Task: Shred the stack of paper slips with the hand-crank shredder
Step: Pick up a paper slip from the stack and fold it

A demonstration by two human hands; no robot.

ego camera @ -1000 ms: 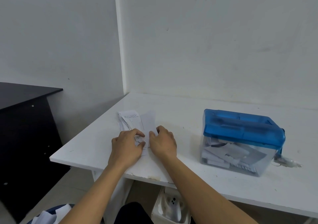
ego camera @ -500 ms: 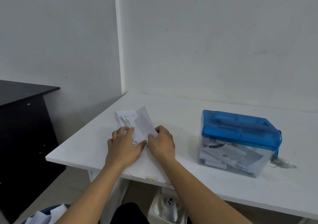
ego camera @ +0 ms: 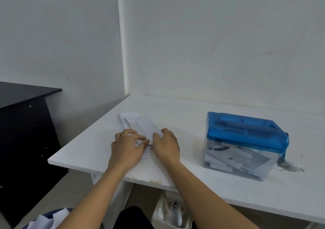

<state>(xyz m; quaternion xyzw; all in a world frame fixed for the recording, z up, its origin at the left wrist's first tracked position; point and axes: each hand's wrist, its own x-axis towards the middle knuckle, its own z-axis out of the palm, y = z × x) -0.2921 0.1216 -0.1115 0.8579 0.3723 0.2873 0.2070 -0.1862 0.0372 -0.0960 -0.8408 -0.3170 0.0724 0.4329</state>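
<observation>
Hand-crank shredder [ego camera: 246, 146]: on the right part of the white bench [ego camera: 193, 116], well apart from both hands. Blue translucent lid [ego camera: 246, 129] over a clear bin [ego camera: 267, 172]; inside, a loose heap of white and grey paper pieces [ego camera: 233, 156], mostly in the lower half. Small clear part low at the right end, too blurred to tell.

Open bin [ego camera: 172, 211] under the bench: lined with a white bag.

Blue container [ego camera: 47, 220] at the lower left edge: crumpled white paper inside.

Stack of paper slips [ego camera: 126, 121]: on the bench toward its left front corner, left of the shredder; white, narrow, unevenly fanned, faint print on the upper sheets.

Top slip [ego camera: 147, 126]: slanted across the stack, far end toward the wall.

Left hand [ego camera: 126, 146]: fingers curled onto the near end of the stack, thumb and forefinger pinching slips there.

Right hand [ego camera: 166, 146]: fingers curled, pinching the top slip's near right edge.

Black cabinet [ego camera: 22, 123]: left of the bench.
</observation>
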